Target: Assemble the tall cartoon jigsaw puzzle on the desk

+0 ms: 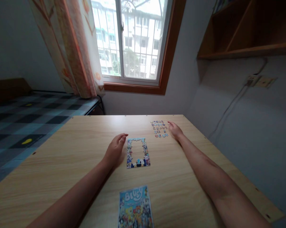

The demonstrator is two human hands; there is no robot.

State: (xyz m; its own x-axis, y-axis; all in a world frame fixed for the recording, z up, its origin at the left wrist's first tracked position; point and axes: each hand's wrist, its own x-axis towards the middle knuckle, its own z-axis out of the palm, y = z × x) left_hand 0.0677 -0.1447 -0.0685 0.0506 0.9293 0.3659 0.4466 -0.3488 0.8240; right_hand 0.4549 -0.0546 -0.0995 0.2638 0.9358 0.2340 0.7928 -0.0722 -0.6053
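Observation:
A partly assembled jigsaw puzzle lies flat on the wooden table; its border is joined and its middle shows bare tabletop. Beside its upper left corner rests my left hand, fingers stretched out and nothing visible in them. Farther back on the right, loose jigsaw pieces are laid out in rows. My right hand is just right of those pieces, its fingers extended toward them, with no piece visible in it. Close to me lies a colourful picture sheet lettered "BLUEY".
The light wooden table reaches toward a window with a patterned curtain. On the left is a bed with a checked cover. A wall shelf hangs on the right above a socket with a cable.

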